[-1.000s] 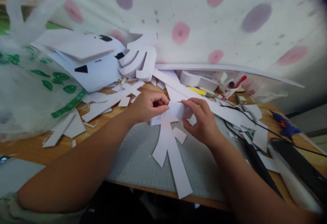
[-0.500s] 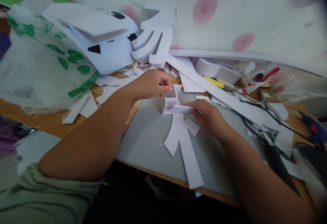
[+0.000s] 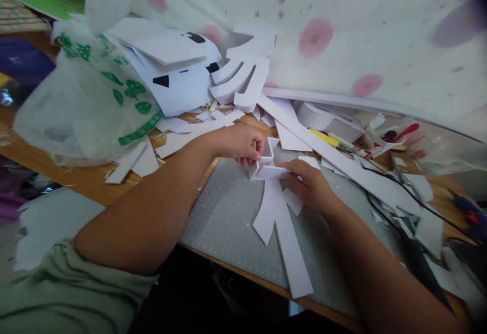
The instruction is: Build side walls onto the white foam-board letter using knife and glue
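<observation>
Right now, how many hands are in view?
2: the left hand is at the left side of the folded white piece; the right hand grips its right end.

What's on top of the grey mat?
On the grey mat lie a forked white piece and a small white offcut. The left hand and right hand hold a folded white piece there; whether it touches the mat is unclear. The right forearm hides some of the mat.
</observation>
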`<state>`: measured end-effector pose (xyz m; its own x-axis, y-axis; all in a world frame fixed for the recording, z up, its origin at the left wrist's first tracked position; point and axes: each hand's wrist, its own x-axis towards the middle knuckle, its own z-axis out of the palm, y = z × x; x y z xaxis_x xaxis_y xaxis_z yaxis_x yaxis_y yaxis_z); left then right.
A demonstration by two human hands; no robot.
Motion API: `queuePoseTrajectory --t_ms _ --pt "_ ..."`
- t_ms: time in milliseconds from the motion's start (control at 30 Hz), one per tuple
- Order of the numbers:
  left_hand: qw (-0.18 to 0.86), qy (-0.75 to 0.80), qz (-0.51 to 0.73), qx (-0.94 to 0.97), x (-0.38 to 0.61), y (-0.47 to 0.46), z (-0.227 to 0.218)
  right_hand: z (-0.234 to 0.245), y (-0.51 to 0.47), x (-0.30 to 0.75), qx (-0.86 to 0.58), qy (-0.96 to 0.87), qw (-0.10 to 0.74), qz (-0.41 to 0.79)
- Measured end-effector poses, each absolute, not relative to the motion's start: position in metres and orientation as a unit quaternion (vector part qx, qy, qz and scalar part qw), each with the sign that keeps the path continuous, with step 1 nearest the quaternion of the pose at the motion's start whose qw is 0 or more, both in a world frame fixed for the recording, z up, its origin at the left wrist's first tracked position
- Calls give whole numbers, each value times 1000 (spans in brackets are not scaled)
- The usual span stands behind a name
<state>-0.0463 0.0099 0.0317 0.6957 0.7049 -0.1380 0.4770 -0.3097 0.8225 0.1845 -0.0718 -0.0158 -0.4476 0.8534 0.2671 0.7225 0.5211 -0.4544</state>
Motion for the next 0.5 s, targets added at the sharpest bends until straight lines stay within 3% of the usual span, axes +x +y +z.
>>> queuePoseTrajectory --t_ms 200,500 --pt "479 367 118 788 -45 13 27 -14 -71 179 -466 -846 217 143" --pt "473 374 75 794 -48 14 30 -22 -66 181 -426 -856 259 139"
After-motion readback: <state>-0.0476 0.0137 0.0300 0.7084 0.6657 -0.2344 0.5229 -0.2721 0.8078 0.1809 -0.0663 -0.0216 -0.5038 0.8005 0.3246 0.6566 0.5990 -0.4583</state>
